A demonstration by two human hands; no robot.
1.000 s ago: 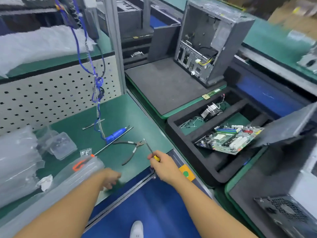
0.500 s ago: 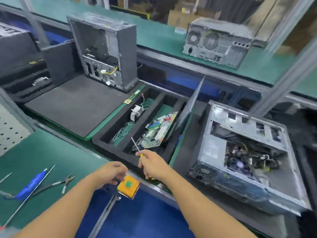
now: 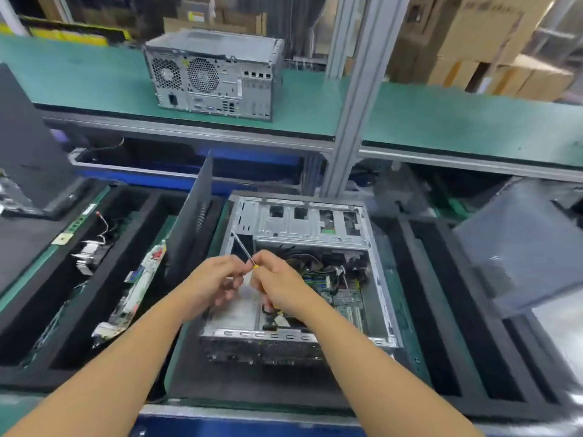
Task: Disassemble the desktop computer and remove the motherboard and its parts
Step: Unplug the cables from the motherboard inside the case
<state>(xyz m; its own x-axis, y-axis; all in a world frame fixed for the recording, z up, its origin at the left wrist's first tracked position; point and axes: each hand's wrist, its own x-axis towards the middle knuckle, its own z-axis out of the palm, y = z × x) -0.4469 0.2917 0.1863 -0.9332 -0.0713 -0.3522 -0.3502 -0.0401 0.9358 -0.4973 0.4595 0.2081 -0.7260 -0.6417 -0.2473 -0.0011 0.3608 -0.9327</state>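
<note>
Both hands have swung over from the foam tray (image 3: 79, 378) edge and now hover above the open computer case (image 3: 303, 222), lying on its side mid-view. Right hand (image 3: 279, 287) grips the yellow-handled screwdriver (image 3: 243, 249), shaft pointing up-left. Left hand (image 3: 216, 279) is curled right by the shaft; can't tell if it's pinching it. Motherboard (image 3: 345, 299) sits inside the case.

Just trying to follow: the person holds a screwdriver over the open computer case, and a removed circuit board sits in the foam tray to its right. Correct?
Not quite. The head view shows the circuit board in the foam tray to the left of the open computer case, not its right. The right hand does hold the screwdriver over the case.
</note>
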